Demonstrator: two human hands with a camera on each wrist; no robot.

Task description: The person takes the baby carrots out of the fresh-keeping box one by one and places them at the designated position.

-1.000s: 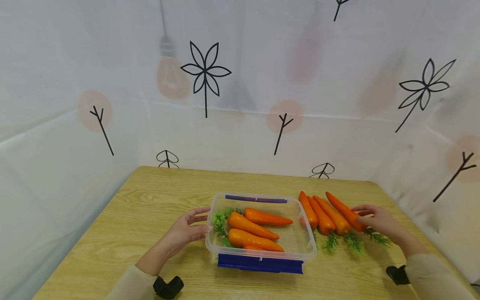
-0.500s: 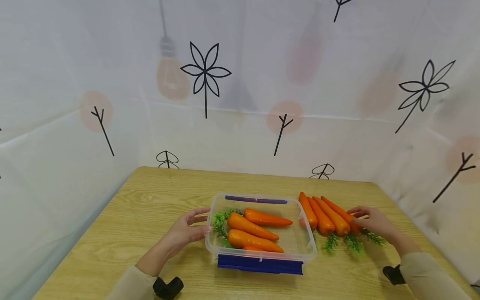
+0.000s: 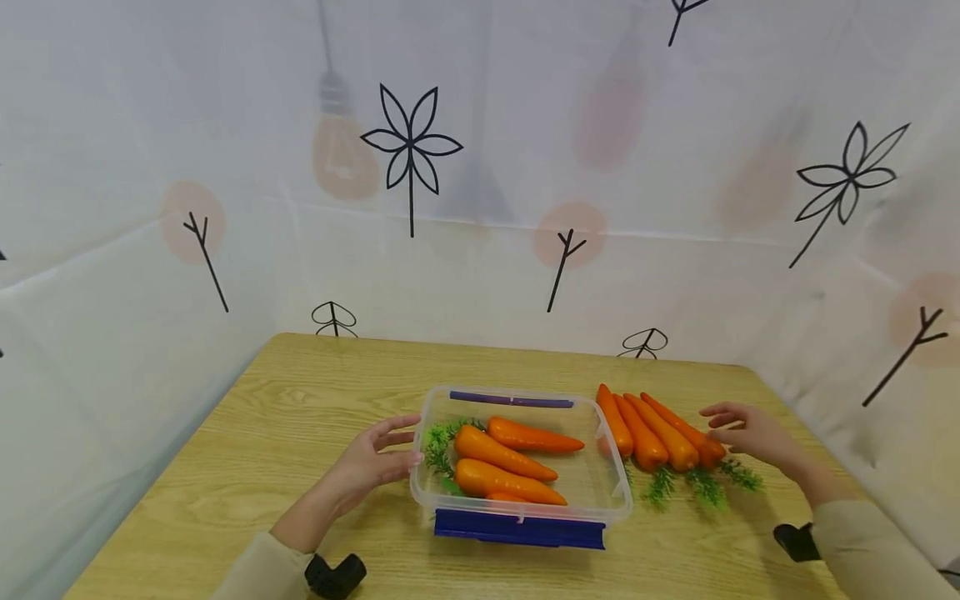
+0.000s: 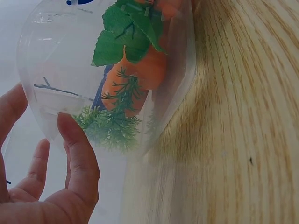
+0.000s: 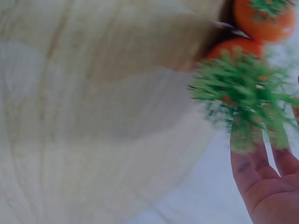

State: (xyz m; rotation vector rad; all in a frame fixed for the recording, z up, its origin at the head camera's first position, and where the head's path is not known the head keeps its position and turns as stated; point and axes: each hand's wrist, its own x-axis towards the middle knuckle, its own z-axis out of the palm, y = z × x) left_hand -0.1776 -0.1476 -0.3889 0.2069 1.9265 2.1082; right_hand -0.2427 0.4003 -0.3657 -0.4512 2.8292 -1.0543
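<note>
Orange carrots [image 3: 502, 452] with leafy green tops [image 3: 441, 446] lie inside a clear plastic container [image 3: 592, 479] on a wooden table [image 3: 330, 392], a person's left hand [image 3: 370, 460] touching its left end with loosely spread fingers. At right, the right hand [image 3: 753, 435], fingers relaxed and holding nothing, hovers just beside a row of four carrots [image 3: 660, 429] near the container.

There are 2 hands [image 3: 367, 460] [image 3: 761, 437], 1 table [image 3: 337, 375], 1 container [image 3: 592, 479], at least 4 carrots [image 3: 504, 452] inside, 4 outside [image 3: 658, 426]
</note>
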